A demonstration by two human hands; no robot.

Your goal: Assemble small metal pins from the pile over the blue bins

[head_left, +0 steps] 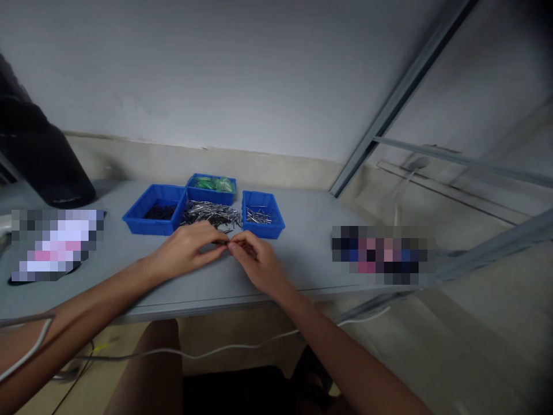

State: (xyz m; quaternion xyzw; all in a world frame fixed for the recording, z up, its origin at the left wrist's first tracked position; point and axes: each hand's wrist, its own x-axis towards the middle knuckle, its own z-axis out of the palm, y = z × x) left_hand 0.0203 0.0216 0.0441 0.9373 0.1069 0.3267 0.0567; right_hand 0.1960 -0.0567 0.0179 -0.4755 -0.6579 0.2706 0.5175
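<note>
My left hand [188,249] and my right hand [259,262] meet at the fingertips above the grey table, both closed in a pinch. Between them shows a small dark slim piece [220,242], too small to name and partly covered by the fingers. Just behind the hands lies a loose pile of thin metal rods [211,212]. To its left stands a blue bin [133,218] with small dark parts [161,211]. Right of the pile, another blue bin [270,231] holds thin metal pins [258,215].
A third blue bin [211,195] at the back holds green packets [213,184]. A black bottle-like container [52,155] stands at left. Two blurred-out objects lie on the table [302,253], one near each end. A metal frame post [397,98] rises at right; a white cable [233,347] hangs below.
</note>
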